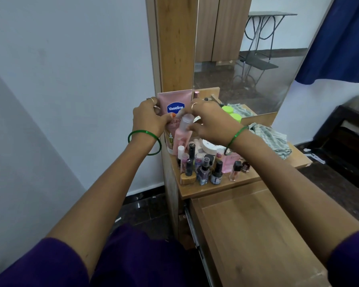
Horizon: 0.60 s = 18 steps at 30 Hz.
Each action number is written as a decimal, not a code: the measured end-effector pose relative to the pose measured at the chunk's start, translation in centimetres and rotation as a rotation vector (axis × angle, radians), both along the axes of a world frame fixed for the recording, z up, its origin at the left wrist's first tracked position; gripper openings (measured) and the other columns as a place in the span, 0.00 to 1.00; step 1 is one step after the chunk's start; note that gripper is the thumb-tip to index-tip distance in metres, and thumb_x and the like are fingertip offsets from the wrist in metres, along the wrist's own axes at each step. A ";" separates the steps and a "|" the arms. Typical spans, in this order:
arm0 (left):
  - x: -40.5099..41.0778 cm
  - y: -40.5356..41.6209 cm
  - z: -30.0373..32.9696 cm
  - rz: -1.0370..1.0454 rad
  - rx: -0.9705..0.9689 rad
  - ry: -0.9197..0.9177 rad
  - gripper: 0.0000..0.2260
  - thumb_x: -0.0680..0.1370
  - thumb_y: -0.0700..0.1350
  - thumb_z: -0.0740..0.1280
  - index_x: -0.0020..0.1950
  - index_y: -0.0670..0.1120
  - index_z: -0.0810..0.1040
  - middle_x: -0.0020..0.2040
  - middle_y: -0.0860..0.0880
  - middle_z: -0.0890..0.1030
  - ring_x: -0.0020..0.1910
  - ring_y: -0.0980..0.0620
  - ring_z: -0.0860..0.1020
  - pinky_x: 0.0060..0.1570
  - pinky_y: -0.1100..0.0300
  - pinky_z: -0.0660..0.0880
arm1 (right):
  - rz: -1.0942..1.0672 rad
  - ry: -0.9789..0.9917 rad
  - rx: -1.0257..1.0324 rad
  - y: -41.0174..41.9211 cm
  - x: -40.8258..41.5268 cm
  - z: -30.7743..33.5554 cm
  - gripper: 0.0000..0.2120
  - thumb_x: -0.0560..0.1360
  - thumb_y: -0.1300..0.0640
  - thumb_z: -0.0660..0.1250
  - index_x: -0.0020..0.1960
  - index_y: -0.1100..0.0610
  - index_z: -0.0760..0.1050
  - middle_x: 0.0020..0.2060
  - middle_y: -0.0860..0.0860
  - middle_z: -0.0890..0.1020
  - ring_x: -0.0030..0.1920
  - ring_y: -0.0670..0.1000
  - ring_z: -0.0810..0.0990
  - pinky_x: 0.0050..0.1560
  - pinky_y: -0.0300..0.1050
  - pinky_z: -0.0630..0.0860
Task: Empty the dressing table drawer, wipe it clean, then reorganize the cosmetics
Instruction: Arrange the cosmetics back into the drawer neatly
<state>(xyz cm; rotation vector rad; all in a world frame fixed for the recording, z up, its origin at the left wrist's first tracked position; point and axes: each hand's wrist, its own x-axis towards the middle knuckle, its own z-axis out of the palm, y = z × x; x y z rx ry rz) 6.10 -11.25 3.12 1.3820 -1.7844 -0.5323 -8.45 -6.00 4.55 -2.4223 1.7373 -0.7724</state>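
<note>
Drawer (255, 235) sits pulled out in the lower right of the frame, its wooden floor bare as far as we can see; we judge emptying done and reorganizing about to begin, though we cannot confirm the wipe.

The cosmetics stand crowded on the dressing table top (216, 188) at frame centre. Left hand (148, 119) curls round the left edge of the tall pink Vaseline tube (175, 107), thumb across its front. Right hand (212, 123) has its fingers bent near the clear cap of a pink bottle (182, 133) standing just in front of the tube; whether they actually pinch it we cannot tell, the fingertips being hidden behind the cap.

Step in hand, our judgement: taking the tall items off the top. To do it well, lift them straight up, since the small bottles (203, 170) stand packed just in front and would topple at a sideways drag. Lay tall pieces along the drawer's back, small ones upright in front.

Count:
- 1 large tube
- 1 pink bottle
- 1 round white jar (210, 146)
- 2 green-lidded pots (230, 113), one possibly a mirror reflection
- small bottles: roughly ten; overlap prevents an exact figure
- 1 checked cloth (267, 137), right of the group against the mirror (257, 59)
- 2 green bangles, one per wrist
</note>
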 end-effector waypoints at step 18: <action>3.2 9.1 7.7 -0.002 -0.676 0.443 0.11 0.77 0.45 0.67 0.54 0.40 0.74 0.48 0.53 0.77 0.45 0.62 0.78 0.41 0.72 0.74 | -0.190 -0.485 -0.337 13.8 -7.7 0.1 0.15 0.72 0.66 0.69 0.56 0.52 0.77 0.53 0.51 0.77 0.55 0.45 0.78 0.57 0.38 0.76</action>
